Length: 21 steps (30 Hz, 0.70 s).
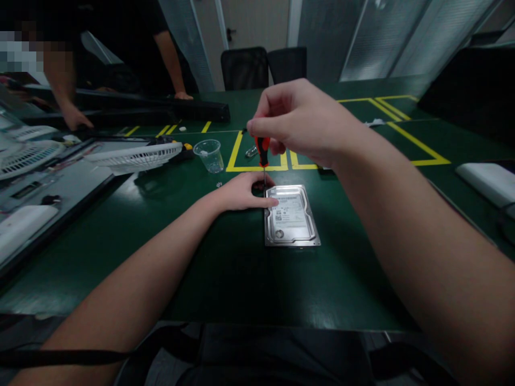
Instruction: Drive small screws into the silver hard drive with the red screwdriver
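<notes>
Green tabletop, with yellow tape beyond the hard drive, which lies flat on it, label up. Above the drive's far left corner hangs the right hand, forearm slanting in from the right, fingers clamped on a near-upright screwdriver. Low at the drive's left edge, the left hand rests its thumb on the label (whether its fingers grip anything, I cannot tell); beyond and left of the drive stands a clear cup

Has a hard drive on the table, right of and nearer than a cup, with chairs beyond the far edge.
</notes>
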{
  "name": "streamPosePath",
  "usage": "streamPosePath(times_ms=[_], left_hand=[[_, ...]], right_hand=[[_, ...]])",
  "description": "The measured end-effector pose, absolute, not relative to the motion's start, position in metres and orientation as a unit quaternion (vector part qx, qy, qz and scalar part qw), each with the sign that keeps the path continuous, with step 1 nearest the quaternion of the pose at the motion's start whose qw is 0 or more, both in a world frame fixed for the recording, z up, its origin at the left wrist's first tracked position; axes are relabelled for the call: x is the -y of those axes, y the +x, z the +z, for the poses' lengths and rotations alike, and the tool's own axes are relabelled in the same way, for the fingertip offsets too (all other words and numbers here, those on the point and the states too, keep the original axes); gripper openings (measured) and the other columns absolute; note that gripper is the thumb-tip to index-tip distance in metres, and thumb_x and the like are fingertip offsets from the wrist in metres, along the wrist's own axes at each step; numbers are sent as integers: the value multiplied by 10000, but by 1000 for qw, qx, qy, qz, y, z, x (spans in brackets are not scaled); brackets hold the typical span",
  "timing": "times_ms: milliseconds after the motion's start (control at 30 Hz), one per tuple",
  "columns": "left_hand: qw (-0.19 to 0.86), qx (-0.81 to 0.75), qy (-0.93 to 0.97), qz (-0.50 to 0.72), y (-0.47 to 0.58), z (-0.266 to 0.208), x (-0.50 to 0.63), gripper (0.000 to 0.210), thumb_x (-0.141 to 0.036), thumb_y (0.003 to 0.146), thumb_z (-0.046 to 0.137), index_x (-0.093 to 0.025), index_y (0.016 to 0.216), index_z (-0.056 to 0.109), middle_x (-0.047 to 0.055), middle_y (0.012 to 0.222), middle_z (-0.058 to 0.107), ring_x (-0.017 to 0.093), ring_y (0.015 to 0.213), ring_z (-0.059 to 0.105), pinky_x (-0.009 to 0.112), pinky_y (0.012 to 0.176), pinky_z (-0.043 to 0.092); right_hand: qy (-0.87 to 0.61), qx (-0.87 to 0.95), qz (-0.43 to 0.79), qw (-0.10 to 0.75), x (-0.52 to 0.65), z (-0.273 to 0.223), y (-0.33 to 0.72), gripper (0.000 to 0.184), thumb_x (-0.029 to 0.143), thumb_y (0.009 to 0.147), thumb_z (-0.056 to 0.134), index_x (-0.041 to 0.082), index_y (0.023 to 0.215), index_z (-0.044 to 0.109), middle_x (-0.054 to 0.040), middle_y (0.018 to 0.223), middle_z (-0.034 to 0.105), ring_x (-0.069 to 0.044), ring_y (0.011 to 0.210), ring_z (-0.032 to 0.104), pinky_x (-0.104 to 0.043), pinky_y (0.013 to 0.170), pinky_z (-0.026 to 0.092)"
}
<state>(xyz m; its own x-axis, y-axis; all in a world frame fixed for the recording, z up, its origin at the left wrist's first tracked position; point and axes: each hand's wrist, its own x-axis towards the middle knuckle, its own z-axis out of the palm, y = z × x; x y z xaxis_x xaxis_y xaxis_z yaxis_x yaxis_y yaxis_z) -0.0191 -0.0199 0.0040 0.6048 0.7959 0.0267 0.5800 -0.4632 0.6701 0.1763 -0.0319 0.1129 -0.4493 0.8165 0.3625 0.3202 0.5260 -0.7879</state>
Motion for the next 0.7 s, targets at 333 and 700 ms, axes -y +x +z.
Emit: streamPosePath(times_ms=[333, 700], left_hand=[[322, -406, 837, 174, -19, 4, 20, 607, -580, 805, 834, -189, 1255, 724, 115, 1306, 748, 303, 1172, 708, 457, 1063, 559], [320, -405, 838, 179, -19, 1, 20, 629, -615, 811, 836, -178, 1251, 731, 120, 1293, 748, 302, 1162, 704, 456, 1054, 557]], right_hand=[[-336, 803, 326, 368, 35, 117, 177, 182, 144, 960, 719, 263, 824, 742, -6, 867, 790, -142, 591, 605, -264, 476, 405], [-326, 778, 392, 366, 26, 110, 176, 266, 185, 1078, 526, 257, 903, 713, -31, 788, 683, -159, 592, 653, -259, 518, 488]])
